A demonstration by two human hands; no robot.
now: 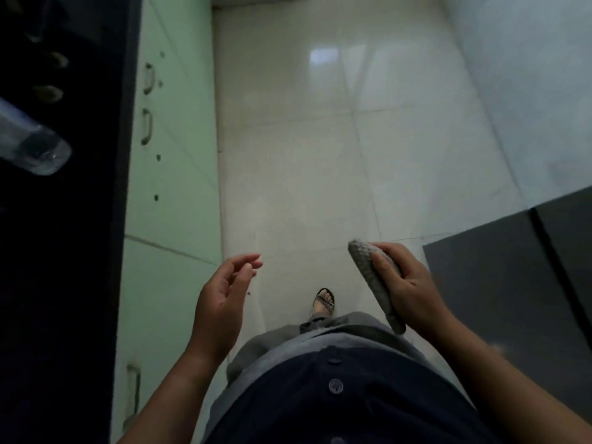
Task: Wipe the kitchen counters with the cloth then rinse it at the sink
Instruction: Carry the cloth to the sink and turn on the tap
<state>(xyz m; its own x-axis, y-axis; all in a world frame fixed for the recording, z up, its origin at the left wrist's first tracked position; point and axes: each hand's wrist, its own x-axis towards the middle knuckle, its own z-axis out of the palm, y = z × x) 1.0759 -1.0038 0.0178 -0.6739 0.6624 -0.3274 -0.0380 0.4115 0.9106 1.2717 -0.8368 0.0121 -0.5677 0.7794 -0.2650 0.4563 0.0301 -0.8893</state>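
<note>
My right hand grips a folded grey cloth, thumb across its top, held in the air above the floor at the right. My left hand hangs empty at the left with its fingers loosely curled, close to the green cabinet fronts. The dark kitchen counter runs along the left edge of the head view. No sink is in view.
A clear plastic bottle lies on the dark counter at the left. Green cabinet doors with metal handles stand below it. Glossy white floor tiles stretch ahead. A dark grey appliance surface is at the right. My sandalled foot shows below.
</note>
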